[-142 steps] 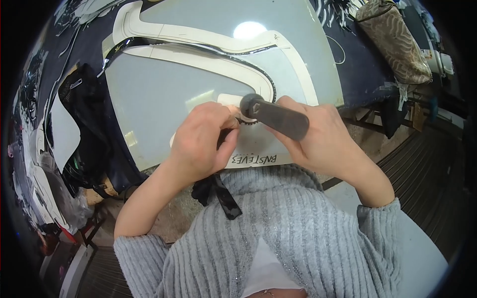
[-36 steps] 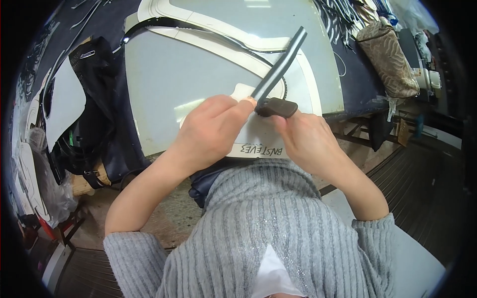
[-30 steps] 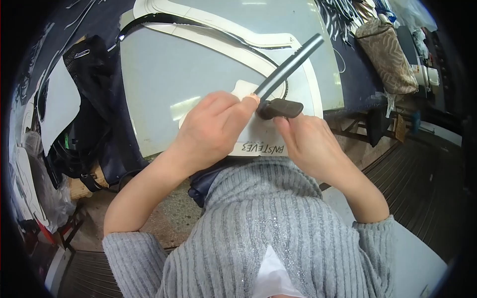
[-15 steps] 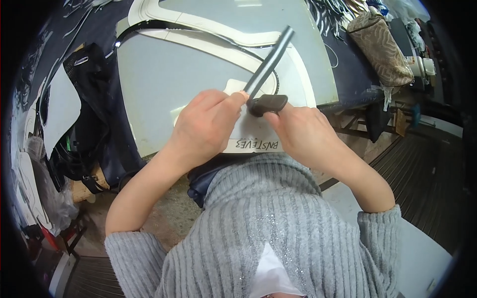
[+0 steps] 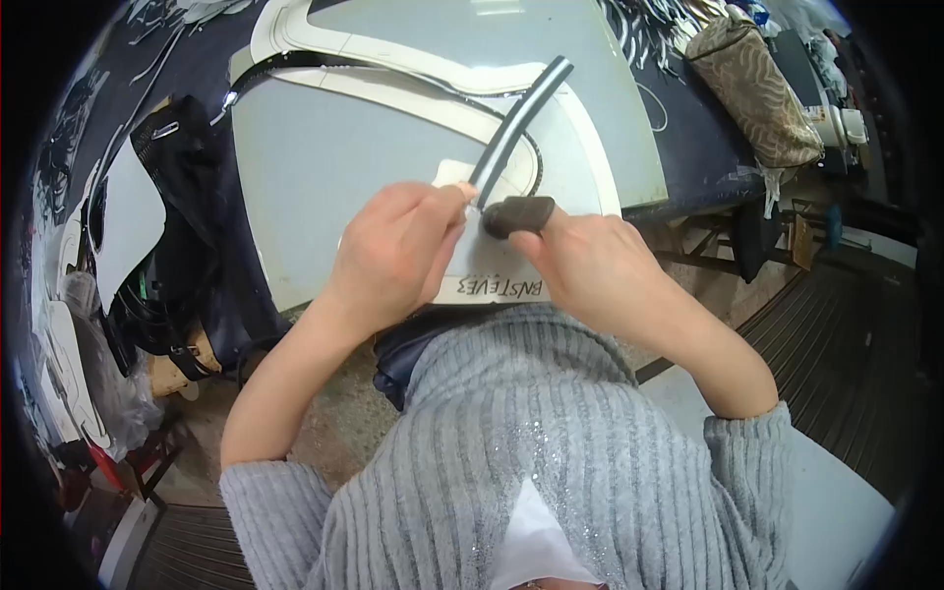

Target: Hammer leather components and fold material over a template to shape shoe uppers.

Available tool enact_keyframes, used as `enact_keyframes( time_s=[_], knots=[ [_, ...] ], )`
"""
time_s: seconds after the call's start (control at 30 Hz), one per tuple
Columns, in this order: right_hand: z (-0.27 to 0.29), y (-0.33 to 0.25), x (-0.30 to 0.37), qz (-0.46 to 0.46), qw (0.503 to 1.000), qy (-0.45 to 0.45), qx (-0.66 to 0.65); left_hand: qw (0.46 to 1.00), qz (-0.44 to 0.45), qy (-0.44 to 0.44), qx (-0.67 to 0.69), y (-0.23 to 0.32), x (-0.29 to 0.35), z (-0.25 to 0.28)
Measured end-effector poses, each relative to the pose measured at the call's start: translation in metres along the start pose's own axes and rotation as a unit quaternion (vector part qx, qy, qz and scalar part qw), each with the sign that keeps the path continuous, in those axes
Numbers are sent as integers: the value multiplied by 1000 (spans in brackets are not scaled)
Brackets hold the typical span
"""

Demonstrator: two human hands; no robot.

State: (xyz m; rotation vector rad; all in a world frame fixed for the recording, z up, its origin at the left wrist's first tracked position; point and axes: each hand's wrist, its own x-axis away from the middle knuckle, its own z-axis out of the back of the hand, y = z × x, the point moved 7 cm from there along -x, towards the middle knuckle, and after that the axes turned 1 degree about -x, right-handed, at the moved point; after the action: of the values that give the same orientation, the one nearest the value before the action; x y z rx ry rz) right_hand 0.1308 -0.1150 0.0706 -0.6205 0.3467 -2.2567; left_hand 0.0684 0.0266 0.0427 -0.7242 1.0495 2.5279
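My left hand (image 5: 398, 246) is closed in a pinch on the lower end of a narrow strip (image 5: 521, 123), dark at the edges with a pale shiny middle. The rest of the strip sticks up and away to the right over the board. My right hand (image 5: 595, 261) is curled close beside that end, thumb against the bent fingers. A dark, round-ended cover (image 5: 521, 216), like a finger cot, appears to sit on its index finger. Whatever lies between those fingertips is hidden. Under both hands is a cream pattern piece (image 5: 482, 288) with handwriting along its near edge.
A pale grey board (image 5: 324, 147) carries a large curved cream pattern piece (image 5: 393, 103) with a black band along it. A brown patterned pouch (image 5: 757, 93) lies to the right. Black material and a bag (image 5: 187, 216) hang at the left. Cut strips (image 5: 669, 29) pile up at the back right.
Both hands have shifted slightly left with the strip. The dark-covered finger has turned and dropped a little, now pointing left below the strip's end.
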Motion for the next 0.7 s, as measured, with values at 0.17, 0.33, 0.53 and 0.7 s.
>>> enact_keyframes(
  time_s=[0.17,0.33,0.53,0.7],
  knots=[
    [-3,-1,-6,39,999,3,5,1000,-18,18,4,3,-6,3],
    [17,-2,-5,7,999,15,-40,1000,-4,-13,7,4,-4,4],
    [11,13,-7,34,999,3,-1,999,41,15,28,1,-2,9],
    [40,36,-4,-15,997,54,-55,987,140,75,-33,6,26,23]
  ],
)
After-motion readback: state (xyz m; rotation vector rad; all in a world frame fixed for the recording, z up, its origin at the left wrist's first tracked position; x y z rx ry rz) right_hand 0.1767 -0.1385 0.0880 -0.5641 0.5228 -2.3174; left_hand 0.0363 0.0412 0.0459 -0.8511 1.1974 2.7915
